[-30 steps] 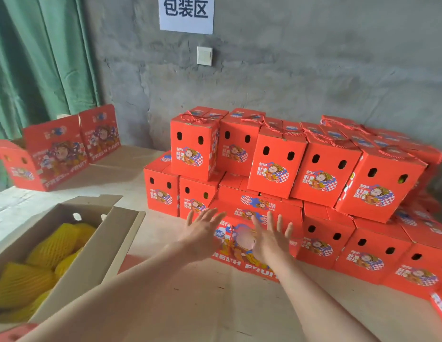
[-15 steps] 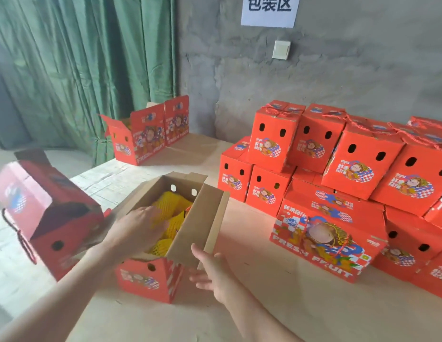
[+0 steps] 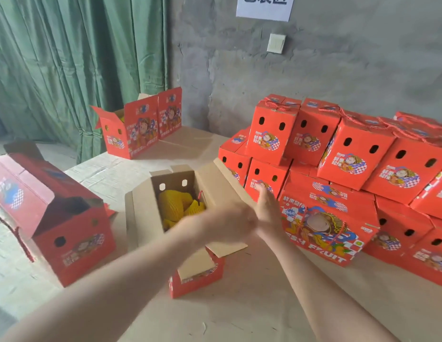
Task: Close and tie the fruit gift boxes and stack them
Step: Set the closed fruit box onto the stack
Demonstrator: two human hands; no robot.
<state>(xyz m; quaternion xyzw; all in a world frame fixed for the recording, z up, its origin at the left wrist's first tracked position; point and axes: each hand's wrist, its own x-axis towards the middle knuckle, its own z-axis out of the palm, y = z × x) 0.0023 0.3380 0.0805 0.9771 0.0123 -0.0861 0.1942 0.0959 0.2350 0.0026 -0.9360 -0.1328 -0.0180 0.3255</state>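
An open red fruit gift box stands in the middle of the table, its brown flaps spread wide and yellow net-wrapped fruit inside. Both my hands are at its right flap. My left hand is blurred over the flap's near end, and its grip cannot be made out. My right hand has straight fingers, held upright against the flap's outer side. To the right is a stack of closed, tied red boxes, with one closed box in front.
A second open red box with a red rope handle leans at the left. A third open box stands at the back by the green curtain. Bare table lies in front of me.
My view turned left from the stack to the open box. My left hand crossed from the box's left side to its right flap. My right hand rose from the table to that flap.
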